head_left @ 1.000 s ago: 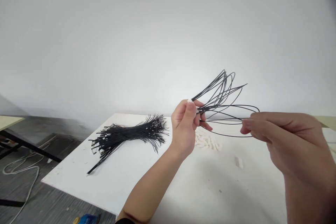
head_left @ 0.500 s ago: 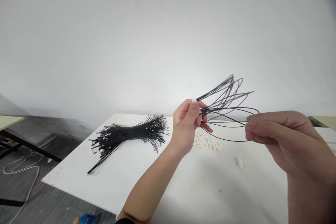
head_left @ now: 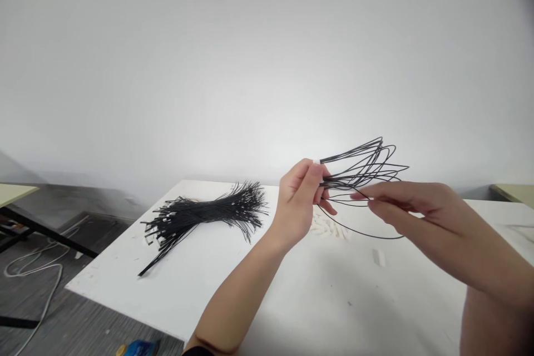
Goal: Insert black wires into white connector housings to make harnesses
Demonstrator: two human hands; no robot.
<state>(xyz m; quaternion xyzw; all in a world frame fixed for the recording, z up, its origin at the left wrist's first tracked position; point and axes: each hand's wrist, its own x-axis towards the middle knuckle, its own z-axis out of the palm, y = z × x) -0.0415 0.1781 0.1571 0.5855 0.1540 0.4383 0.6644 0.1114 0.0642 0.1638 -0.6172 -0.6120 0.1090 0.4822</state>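
Observation:
My left hand (head_left: 301,194) is closed around one end of a bundle of thin black wires (head_left: 367,161), lifted above the table. The wires loop out to the right from a small white piece, probably a connector (head_left: 316,162), at my left thumb tip. My right hand (head_left: 411,203) pinches at the lower loops, thumb and forefinger together on a wire. One wire sags in a curve below the others. Beneath my hands lies a pile of small white pieces (head_left: 327,227), partly hidden by my left hand.
A large sheaf of black wires (head_left: 204,211) with white ends lies on the left of the white table (head_left: 120,283). A single white piece (head_left: 379,257) rests farther right. White cable (head_left: 54,272) trails on the floor, near a blue object (head_left: 141,347). A wall stands behind.
My right hand has moved left, closer to my left hand, along the wires. The wire loops have dropped slightly, and my left hand has shifted a little to the right.

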